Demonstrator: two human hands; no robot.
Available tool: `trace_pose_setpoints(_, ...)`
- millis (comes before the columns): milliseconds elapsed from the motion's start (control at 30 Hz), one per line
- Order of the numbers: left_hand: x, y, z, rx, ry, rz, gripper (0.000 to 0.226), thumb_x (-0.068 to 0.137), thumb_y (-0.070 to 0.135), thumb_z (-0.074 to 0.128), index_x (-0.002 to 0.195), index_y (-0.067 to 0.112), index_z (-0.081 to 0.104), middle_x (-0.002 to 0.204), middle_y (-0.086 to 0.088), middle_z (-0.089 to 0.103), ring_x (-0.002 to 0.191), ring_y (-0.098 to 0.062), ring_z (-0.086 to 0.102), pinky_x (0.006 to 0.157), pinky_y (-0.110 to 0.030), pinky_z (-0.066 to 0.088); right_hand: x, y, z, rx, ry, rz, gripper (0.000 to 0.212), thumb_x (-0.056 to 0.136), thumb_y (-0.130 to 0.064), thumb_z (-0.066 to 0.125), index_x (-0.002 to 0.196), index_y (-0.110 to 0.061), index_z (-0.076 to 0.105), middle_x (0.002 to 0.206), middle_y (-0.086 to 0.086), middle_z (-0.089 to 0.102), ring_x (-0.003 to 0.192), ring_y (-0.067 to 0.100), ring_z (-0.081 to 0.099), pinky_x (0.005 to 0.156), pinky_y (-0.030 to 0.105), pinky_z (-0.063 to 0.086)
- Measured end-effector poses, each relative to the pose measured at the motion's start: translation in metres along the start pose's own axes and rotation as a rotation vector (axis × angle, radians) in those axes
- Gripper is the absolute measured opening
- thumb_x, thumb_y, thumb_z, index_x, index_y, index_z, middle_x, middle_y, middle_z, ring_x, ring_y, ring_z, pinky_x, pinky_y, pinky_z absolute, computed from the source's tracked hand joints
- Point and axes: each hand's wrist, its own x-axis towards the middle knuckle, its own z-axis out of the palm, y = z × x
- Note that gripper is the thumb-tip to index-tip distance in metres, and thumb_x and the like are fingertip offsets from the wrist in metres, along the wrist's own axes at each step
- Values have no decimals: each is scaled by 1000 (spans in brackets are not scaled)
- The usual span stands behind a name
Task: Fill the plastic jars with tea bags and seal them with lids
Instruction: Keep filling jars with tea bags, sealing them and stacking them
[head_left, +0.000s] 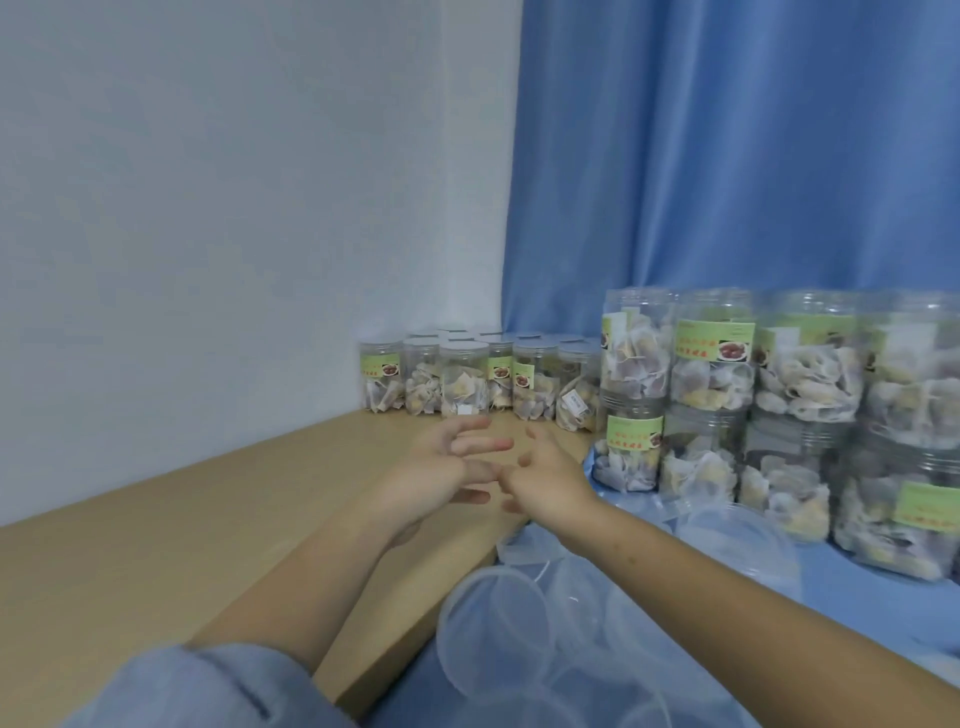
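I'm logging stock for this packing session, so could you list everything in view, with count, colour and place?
Small jars: a dozen or so, exact count unclear, clear with pale lids and green labels, filled with tea bags, far corner of the table.
Stacked jars: two layers, count unclear, clear with green labels, filled with tea bags, at right.
Loose lids: several, translucent, piled on the blue cloth below the right arm.
Table: one, light wood, at left.
Cloth: one, blue, under the stacked jars.
Curtain: one, blue, behind.
Wall: white, at left.
Left hand: fingers spread, empty.
Right hand: fingers relaxed, empty.
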Motion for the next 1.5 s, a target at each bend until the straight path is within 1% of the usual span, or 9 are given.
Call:
trace_pose_setpoints(100,-15,18,40,-36,62,-11,39,89,-4,53,125,8,50,114,-3,67,78,-9,62,66,-26,55,-34,-4,-22,40,-33,-49,49,84,-8,52,131,-17,40,108,8,58,102,27,61,84,49,55)
trace_pose_setpoints(267,-34,43,125,-196,103,12,23,91,2,53,113,6,58,85,-5,66,58,-6,61,40,-17,47,-83,4,-88,54,92,-117,48,83,-7,50,129,-19,44,114,11,63,102,30,63,86,48,54)
trace_pose_setpoints(567,-48,56,278,-310,-107,-57,28,95,3,49,123,0,51,103,-13,62,68,-11,59,46,-21,54,-143,69,-226,-104,254,-54,59,87,-4,49,141,-19,34,121,4,56,107,24,59,93,42,51)
trace_pose_setpoints(800,-13,66,354,67,-243,51,21,96,23,50,109,10,61,102,-9,63,85,-23,60,84,-39,52,-147,108,-307,-169,326,2,47,94,-19,46,139,-19,35,103,12,66,83,26,67,73,40,57)
trace_pose_setpoints(900,5,77,369,94,-178,181,14,95,19,50,104,14,60,104,-8,63,98,-28,61,88,-41,49,-135,109,-338,-431,389,-53,56,94,-39,46,145,-30,25,85,-1,64,75,15,62,62,23,43)
trace_pose_setpoints(1000,26,86,372,109,-77,371,13,93,12,53,98,22,60,99,4,62,93,-20,61,85,-37,50,-110,104,-374,-623,499,-96,81,86,-59,50,149,-33,8,111,8,63,104,27,59,74,24,37)
trace_pose_setpoints(1067,41,88,371,120,-67,408,12,92,17,56,97,27,59,100,11,61,87,-13,60,82,-33,51,-91,100,-392,-631,584,-40,100,79,-65,56,148,-35,-9,145,24,31,123,35,47,93,36,39)
trace_pose_setpoints(1233,64,82,374,81,-134,348,28,93,5,48,93,31,56,103,14,59,81,-10,63,68,-26,54,-61,100,-412,-739,781,161,107,80,-62,58,142,-38,-26,148,37,-14,108,43,55,87,40,46)
trace_pose_setpoints(1500,68,78,384,42,-180,239,26,95,2,45,115,16,55,108,4,53,80,-14,61,68,-24,54,-62,100,-420,-534,943,35,72,86,-17,68,139,-27,21,138,20,21,116,37,39,82,37,41)
